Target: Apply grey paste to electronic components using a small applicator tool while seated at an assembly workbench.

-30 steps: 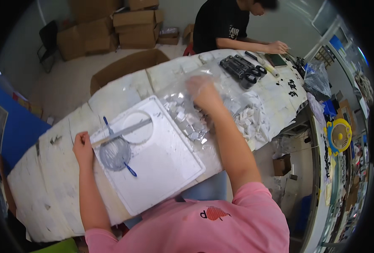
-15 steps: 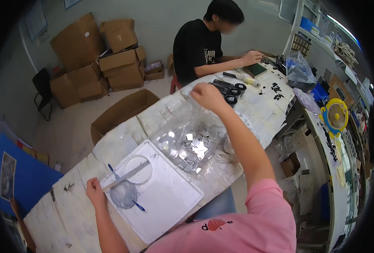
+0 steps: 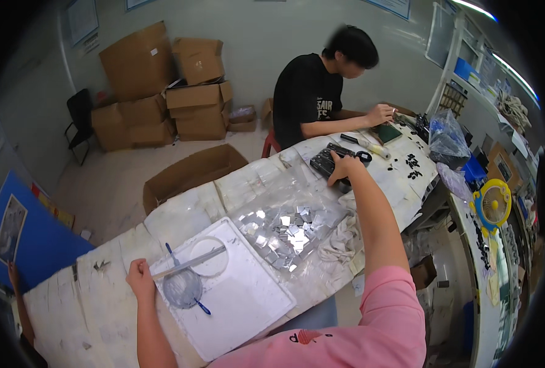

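Observation:
My left hand (image 3: 140,277) is closed on one end of a long, flat greyish strip (image 3: 189,264). The strip lies across a white board (image 3: 242,313), over a white ring (image 3: 223,265) and a round grey patch (image 3: 181,288). A thin blue-ended tool (image 3: 204,308) pokes out beneath it. At the far side of the table my right hand (image 3: 347,167) rests over black round pieces beside a black tray (image 3: 323,161). Its thumb and fingers are spread apart; the palm hides part of the pieces. Small shiny square plates (image 3: 294,233) lie on clear plastic between my hands.
Across the table a person in black (image 3: 309,92) handles something near a green block (image 3: 386,133). A light-coloured roll with a black handle (image 3: 377,149) lies nearby. An open carton (image 3: 193,175) stands by the table edge. A crumpled white cloth (image 3: 340,239) lies near my right arm.
My right hand has moved right from above the clear plastic onto the black round pieces, and its fingers have spread. The left hand stays at the strip. The whole view has shifted.

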Demonstrator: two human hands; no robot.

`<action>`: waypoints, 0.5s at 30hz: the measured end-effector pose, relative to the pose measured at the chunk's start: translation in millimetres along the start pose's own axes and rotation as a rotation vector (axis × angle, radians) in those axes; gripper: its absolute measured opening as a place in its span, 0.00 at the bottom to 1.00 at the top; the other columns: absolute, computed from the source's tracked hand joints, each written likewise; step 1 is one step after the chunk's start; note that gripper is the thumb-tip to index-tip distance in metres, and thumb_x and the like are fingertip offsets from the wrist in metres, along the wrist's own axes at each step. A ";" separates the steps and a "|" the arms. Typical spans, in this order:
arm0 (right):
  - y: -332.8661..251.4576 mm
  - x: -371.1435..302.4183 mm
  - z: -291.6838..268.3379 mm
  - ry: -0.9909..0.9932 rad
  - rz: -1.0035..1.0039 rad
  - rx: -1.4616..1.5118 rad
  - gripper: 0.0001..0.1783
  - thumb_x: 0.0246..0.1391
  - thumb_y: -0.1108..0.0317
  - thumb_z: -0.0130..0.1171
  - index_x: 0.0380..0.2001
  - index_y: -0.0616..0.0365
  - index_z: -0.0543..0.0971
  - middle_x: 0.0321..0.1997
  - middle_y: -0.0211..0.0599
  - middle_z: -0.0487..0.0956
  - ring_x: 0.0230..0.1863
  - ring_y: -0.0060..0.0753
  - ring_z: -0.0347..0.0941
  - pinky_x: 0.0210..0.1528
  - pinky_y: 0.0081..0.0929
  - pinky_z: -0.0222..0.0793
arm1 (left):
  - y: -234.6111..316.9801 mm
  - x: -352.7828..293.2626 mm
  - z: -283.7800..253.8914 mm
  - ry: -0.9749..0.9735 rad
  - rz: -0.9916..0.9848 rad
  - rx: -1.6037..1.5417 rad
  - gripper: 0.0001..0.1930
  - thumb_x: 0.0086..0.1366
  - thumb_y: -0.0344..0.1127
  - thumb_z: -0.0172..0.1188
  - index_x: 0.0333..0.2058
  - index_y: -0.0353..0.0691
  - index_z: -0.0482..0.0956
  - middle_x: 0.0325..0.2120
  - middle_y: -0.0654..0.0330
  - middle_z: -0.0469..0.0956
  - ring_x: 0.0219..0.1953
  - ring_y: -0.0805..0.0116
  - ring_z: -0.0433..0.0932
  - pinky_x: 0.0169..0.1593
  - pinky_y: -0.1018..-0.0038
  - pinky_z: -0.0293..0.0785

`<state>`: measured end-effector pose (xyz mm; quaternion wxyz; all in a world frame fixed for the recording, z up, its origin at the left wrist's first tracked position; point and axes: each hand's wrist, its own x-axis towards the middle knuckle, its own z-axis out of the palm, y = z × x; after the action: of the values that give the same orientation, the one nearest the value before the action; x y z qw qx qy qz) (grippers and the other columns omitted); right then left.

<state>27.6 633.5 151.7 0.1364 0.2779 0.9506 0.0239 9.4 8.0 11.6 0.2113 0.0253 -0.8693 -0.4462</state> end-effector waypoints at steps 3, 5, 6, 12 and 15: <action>2.1 3.6 12.6 0.074 -0.019 -0.019 0.70 0.22 0.41 0.71 0.71 0.37 0.46 0.60 0.57 0.69 0.62 0.54 0.66 0.64 0.50 0.55 | -9.0 -1.1 3.2 0.012 -0.016 0.027 0.06 0.60 0.30 0.56 0.34 0.35 0.79 0.24 0.56 0.78 0.27 0.66 0.76 0.36 0.71 0.72; 12.4 -9.7 14.2 0.143 -0.022 0.046 0.68 0.21 0.44 0.71 0.70 0.36 0.49 0.58 0.55 0.72 0.58 0.55 0.69 0.60 0.48 0.61 | -7.3 0.6 7.2 0.009 0.006 0.018 0.07 0.60 0.33 0.57 0.33 0.37 0.79 0.27 0.53 0.80 0.30 0.60 0.79 0.39 0.68 0.73; 20.3 -12.7 15.1 0.186 -0.055 0.100 0.68 0.18 0.47 0.72 0.69 0.36 0.51 0.56 0.55 0.73 0.58 0.55 0.70 0.60 0.47 0.62 | -18.8 3.5 11.4 0.012 0.068 0.100 0.07 0.59 0.33 0.57 0.33 0.39 0.80 0.27 0.52 0.80 0.31 0.57 0.80 0.38 0.66 0.73; 31.5 -56.0 -27.2 0.463 -0.335 0.386 0.66 0.22 0.59 0.70 0.70 0.51 0.49 0.57 0.56 0.71 0.56 0.53 0.70 0.59 0.37 0.64 | 19.5 0.3 18.6 -0.003 0.075 0.107 0.06 0.57 0.36 0.58 0.33 0.46 0.80 0.25 0.58 0.81 0.32 0.57 0.79 0.42 0.61 0.68; -58.4 -131.3 -78.2 0.287 -0.653 0.960 0.62 0.28 0.67 0.66 0.70 0.56 0.48 0.57 0.45 0.69 0.55 0.36 0.67 0.57 0.27 0.62 | 2.2 -1.1 6.9 0.001 0.028 0.158 0.06 0.59 0.37 0.58 0.33 0.45 0.80 0.24 0.58 0.80 0.31 0.61 0.79 0.39 0.64 0.70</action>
<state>82.0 516.3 252.1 -0.1339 -0.0039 0.9003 -0.4141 8.0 14.8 9.4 0.2154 0.0300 -0.9019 -0.3732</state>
